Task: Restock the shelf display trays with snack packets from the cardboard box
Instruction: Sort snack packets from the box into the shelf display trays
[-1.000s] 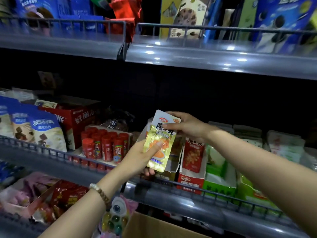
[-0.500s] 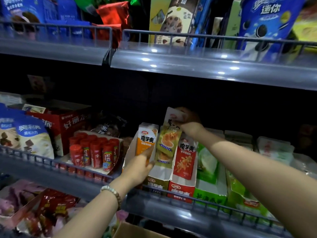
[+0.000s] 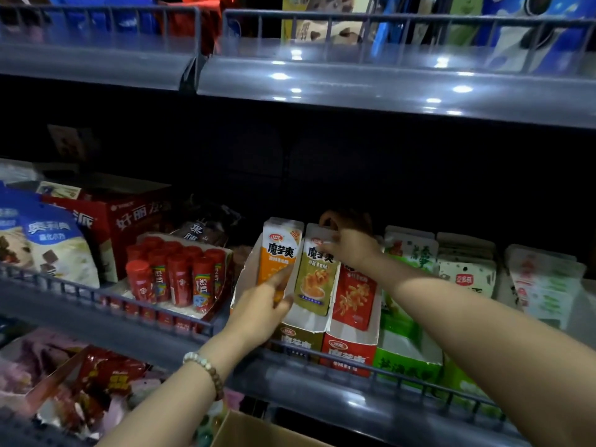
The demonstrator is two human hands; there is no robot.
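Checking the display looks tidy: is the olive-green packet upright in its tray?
Upright: the olive-green packet stands in its tray, right hand pinching its top edge.

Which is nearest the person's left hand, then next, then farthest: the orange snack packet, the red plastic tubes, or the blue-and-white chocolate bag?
1. The orange snack packet, touched by the left hand, just above it.
2. The red plastic tubes, to its left.
3. The blue-and-white chocolate bag, far left.

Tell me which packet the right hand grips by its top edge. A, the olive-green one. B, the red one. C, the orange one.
A: the right hand grips the top of the olive-green packet, which stands between the orange packet and the red packet.
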